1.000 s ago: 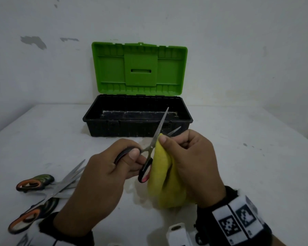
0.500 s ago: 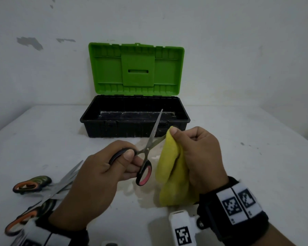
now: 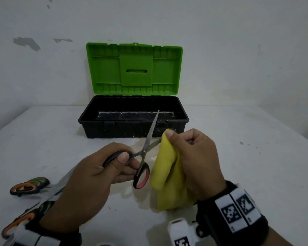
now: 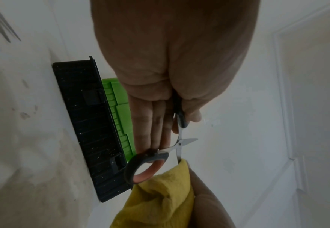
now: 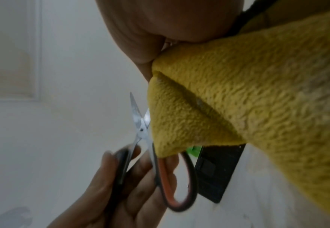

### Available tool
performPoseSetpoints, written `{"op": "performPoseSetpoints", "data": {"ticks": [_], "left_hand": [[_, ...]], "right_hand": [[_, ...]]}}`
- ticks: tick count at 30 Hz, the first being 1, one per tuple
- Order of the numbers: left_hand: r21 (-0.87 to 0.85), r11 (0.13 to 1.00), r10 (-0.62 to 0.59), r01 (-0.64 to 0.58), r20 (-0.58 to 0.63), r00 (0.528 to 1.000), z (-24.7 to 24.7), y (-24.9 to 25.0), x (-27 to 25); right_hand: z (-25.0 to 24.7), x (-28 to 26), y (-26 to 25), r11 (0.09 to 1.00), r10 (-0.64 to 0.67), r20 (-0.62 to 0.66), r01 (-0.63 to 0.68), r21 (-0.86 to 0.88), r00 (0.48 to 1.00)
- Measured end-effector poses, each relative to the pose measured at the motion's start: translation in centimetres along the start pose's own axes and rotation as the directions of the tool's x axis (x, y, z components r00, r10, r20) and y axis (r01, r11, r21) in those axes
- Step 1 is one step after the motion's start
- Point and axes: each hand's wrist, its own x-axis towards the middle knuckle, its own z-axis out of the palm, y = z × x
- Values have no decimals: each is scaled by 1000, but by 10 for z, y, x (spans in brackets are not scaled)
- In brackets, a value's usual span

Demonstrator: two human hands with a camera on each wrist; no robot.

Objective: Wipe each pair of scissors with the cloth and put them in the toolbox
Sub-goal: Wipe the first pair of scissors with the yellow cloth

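My left hand (image 3: 103, 173) grips one black handle of the red-lined scissors (image 3: 144, 158), whose blades stand spread apart in the air in front of the toolbox (image 3: 133, 129). One blade points up and away; the other runs right into the yellow cloth (image 3: 164, 171). My right hand (image 3: 194, 157) pinches the cloth around that blade near its tip. In the left wrist view the scissors (image 4: 176, 148) meet the cloth (image 4: 164, 192) below my fingers. In the right wrist view the cloth (image 5: 247, 108) fills the frame, with the scissors (image 5: 142, 129) to its left.
The black toolbox has its green lid (image 3: 134, 68) standing open against the wall. Two more orange-handled scissors (image 3: 29, 188) lie on the white table (image 3: 238, 166) at the left, partly hidden under my left arm.
My right hand has slid the cloth outward along the lower blade, from near the pivot toward the tip. The left hand has kept its hold and shifted slightly.
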Motion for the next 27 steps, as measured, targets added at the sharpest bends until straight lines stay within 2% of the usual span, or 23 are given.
{"op": "performPoseSetpoints", "data": {"ticks": [3, 6, 8, 13, 16, 19, 27], "left_hand": [[21, 1000, 0, -1, 7, 1000, 0, -1, 0], [1, 1000, 0, 0, -9, 1000, 0, 0, -1], [-16, 1000, -18, 18, -8, 1000, 0, 1, -2], [-180, 966, -192, 187, -9, 981, 2, 6, -2], [-299, 911, -288, 282, 26, 957, 3, 14, 0], [-389, 866, -318, 314, 56, 946, 4, 20, 3], [-422, 825, -353, 377, 136, 926, 12, 27, 3]], "right_hand": [[-3, 6, 1, 1000, 1, -45, -1, 9, 999], [2, -3, 2, 1000, -13, 25, 13, -19, 1000], [1, -1, 4, 1000, 0, 24, 1, -15, 1000], [-15, 19, 3, 999, -19, -90, 16, -32, 996], [-19, 13, -1, 997, -77, 20, 77, -4, 997], [-15, -1, -2, 991, -133, 164, 132, 15, 977], [3, -17, 1, 982, -186, 233, 181, 43, 954]]}}
